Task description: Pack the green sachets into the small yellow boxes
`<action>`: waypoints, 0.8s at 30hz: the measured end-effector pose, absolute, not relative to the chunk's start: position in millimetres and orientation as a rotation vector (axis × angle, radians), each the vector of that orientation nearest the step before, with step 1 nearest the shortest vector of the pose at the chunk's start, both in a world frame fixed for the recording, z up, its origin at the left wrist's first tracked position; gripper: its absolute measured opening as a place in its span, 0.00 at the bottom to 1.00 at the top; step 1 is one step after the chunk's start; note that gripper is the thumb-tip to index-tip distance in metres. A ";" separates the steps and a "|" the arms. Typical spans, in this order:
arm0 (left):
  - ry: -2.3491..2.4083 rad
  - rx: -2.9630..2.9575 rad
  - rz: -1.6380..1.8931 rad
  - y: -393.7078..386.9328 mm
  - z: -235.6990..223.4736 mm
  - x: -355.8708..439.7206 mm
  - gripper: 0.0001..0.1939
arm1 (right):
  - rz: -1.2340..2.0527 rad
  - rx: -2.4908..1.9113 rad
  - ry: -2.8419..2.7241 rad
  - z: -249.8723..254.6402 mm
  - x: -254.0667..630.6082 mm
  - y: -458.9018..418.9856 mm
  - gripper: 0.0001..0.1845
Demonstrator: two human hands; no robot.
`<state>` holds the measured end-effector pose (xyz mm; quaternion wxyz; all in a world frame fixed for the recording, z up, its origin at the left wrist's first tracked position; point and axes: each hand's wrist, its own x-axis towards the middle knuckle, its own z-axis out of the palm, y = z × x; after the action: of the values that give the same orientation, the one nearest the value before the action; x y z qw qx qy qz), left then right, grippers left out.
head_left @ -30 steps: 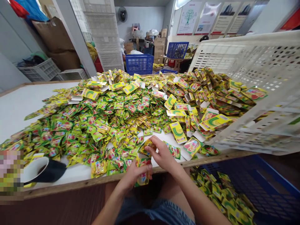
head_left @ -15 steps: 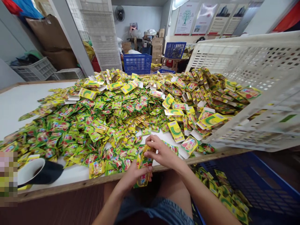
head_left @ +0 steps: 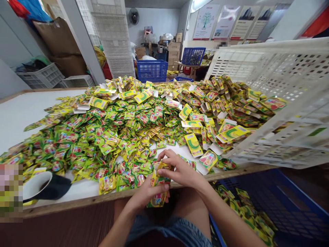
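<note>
A small yellow-and-green carton [head_left: 158, 199] is gripped in my left hand [head_left: 145, 193], thumb across its printed front. My right hand [head_left: 176, 168] is at the carton's upper end, fingers curled and thumb pressed in around a small yellow packet [head_left: 166, 166] that shows only in part. How far that packet sits inside the carton is hidden by my fingers. Just beyond both hands a big heap of green-and-yellow packets [head_left: 108, 137] covers the table. To the right of the heap lie many cartons [head_left: 193, 144], some with open white flaps.
A white plastic crate [head_left: 257, 151] lies tipped at the table's right, cartons spilling from it. A dark mug [head_left: 58, 187] lies at the left front edge. Below right, a blue crate [head_left: 290, 206] holds filled cartons. A wooden rim [head_left: 84, 199] borders the white table.
The view has shifted slightly. My right fingers have moved a little over the carton's top, while my left hand keeps its grip.
</note>
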<state>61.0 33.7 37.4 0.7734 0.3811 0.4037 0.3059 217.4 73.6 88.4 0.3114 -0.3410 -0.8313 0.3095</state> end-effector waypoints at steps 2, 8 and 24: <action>0.882 0.822 0.697 34.9 33.3 62.6 0.19 | 0.750 -0.942 -2.254 88.5 213.8 70.2 0.09; 0.855 0.928 0.833 50.3 22.8 61.9 0.21 | 0.694 -1.032 -2.149 82.5 215.6 64.4 0.07; 0.919 1.296 0.988 70.6 11.9 64.4 0.18 | 0.344 -1.253 -2.169 75.5 224.6 54.2 0.06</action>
<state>64.4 70.6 11.9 0.5933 0.5577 0.3953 0.4250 224.6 54.2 75.5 0.3020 -0.4724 -0.8177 0.1299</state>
